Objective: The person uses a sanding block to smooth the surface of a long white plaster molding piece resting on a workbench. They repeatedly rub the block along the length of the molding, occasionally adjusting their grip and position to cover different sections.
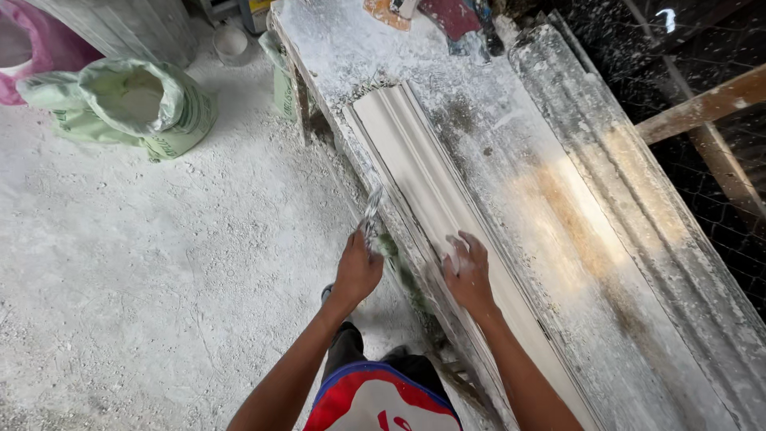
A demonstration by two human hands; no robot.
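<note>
Pressing right hand (469, 271) flat, fingers spread, steadying the plaster cornice moulding (447, 207); left hand (357, 267) is pinching a scraper blade (372, 209) beside its edge.

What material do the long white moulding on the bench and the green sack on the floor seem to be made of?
Long white moulding: probably cast plaster, matt and chalky, with stepped ridges; white powder covers the bench around it.
Green sack: seemingly woven plastic, slightly glossy and creased, its open top rolled down over white powder.
</note>
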